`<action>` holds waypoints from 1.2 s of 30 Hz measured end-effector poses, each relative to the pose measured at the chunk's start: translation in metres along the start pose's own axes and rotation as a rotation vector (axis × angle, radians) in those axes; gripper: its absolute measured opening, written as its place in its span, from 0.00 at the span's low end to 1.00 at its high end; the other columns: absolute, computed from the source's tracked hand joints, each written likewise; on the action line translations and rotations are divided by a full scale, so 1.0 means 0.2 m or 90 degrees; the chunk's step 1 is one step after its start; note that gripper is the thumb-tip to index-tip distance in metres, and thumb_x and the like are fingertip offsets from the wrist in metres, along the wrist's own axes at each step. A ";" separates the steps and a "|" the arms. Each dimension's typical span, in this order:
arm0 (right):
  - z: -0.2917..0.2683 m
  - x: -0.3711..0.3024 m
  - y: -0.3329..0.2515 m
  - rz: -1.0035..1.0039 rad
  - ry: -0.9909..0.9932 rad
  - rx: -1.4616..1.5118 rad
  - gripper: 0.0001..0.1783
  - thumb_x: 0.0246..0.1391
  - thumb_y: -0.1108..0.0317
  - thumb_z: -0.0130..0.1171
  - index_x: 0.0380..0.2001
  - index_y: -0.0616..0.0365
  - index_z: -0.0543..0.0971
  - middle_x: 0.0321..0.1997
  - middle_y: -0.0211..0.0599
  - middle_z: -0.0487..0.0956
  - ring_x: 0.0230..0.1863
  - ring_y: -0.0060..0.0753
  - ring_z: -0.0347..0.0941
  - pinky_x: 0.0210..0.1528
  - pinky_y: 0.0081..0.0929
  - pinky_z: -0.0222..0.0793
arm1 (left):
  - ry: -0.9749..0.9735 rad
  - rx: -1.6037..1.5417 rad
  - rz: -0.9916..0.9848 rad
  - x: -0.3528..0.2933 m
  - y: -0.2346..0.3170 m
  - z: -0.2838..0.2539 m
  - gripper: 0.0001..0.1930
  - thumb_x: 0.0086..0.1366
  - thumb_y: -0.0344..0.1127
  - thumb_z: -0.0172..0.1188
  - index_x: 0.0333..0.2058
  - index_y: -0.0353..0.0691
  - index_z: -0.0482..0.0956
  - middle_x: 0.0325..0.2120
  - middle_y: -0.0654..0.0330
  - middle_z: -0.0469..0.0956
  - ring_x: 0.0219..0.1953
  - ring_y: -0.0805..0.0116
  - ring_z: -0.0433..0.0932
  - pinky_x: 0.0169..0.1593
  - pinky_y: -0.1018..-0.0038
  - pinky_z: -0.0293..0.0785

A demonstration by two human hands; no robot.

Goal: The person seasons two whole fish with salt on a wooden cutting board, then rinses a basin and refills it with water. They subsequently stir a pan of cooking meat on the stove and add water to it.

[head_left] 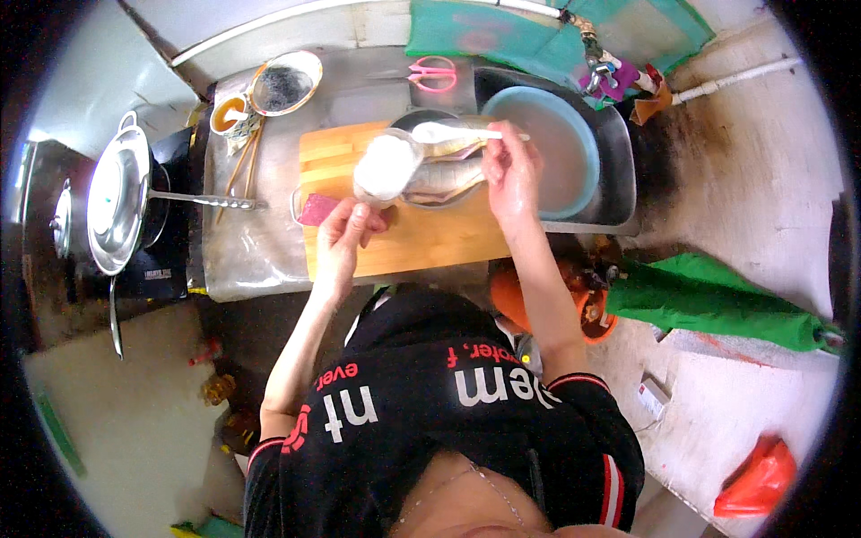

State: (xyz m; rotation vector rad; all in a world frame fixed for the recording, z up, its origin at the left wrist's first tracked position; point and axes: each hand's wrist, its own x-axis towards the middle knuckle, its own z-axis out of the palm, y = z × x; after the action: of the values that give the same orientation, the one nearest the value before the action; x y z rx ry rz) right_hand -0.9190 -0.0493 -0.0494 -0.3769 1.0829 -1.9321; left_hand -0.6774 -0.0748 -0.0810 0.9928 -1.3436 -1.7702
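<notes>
My left hand (345, 231) grips the lower edge of a small clear container (388, 167) filled with white powder or fine grains. My right hand (511, 170) pinches the handle of a white spoon (438, 133); its bowl is beside the container's upper right edge. Below and between them, whole fish (447, 177) lie in a dish on the wooden cutting board (404, 255). The container and my right hand cover part of the fish and dish. A flat pink-red piece (316, 209) sits at the board's left edge, near my left hand.
Right of the board, a blue basin (587, 170) of cloudy water stands in the sink (623, 193) beneath a tap (599, 79). Pink scissors (434, 75) lie behind. At left are a dark-filled bowl (283, 86), a cup of orange liquid (230, 115), chopsticks (244, 175) and a metal pan (119, 202).
</notes>
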 end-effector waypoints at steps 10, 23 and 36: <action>-0.23 0.16 0.03 -0.106 0.094 0.028 0.09 0.56 0.65 0.53 0.29 0.60 0.76 0.17 0.25 0.68 0.12 0.16 0.57 0.13 0.17 0.47 | 0.126 -0.024 0.026 -0.07 0.03 -0.28 0.13 0.68 0.42 0.47 0.32 0.38 0.73 0.27 0.65 0.73 0.25 0.81 0.62 0.27 0.83 0.56; -0.41 0.25 0.04 -0.180 0.204 -0.012 0.08 0.55 0.67 0.54 0.28 0.60 0.76 0.16 0.27 0.68 0.10 0.17 0.58 0.11 0.16 0.48 | 0.153 -0.046 0.006 -0.11 0.05 -0.29 0.13 0.67 0.43 0.49 0.32 0.39 0.73 0.28 0.63 0.75 0.25 0.82 0.63 0.27 0.83 0.56; -0.45 0.23 0.07 -0.153 0.195 -0.040 0.09 0.55 0.66 0.53 0.28 0.61 0.76 0.15 0.26 0.67 0.11 0.17 0.57 0.11 0.16 0.48 | 0.102 -0.031 0.032 -0.10 0.02 -0.33 0.14 0.68 0.42 0.45 0.36 0.37 0.73 0.32 0.60 0.75 0.29 0.79 0.69 0.27 0.83 0.57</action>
State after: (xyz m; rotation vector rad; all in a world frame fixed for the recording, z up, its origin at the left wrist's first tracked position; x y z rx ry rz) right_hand -0.9941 -0.0413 -0.1188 -0.2589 1.3483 -2.2245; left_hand -0.6092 -0.0886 -0.0857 1.0415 -1.2107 -1.6420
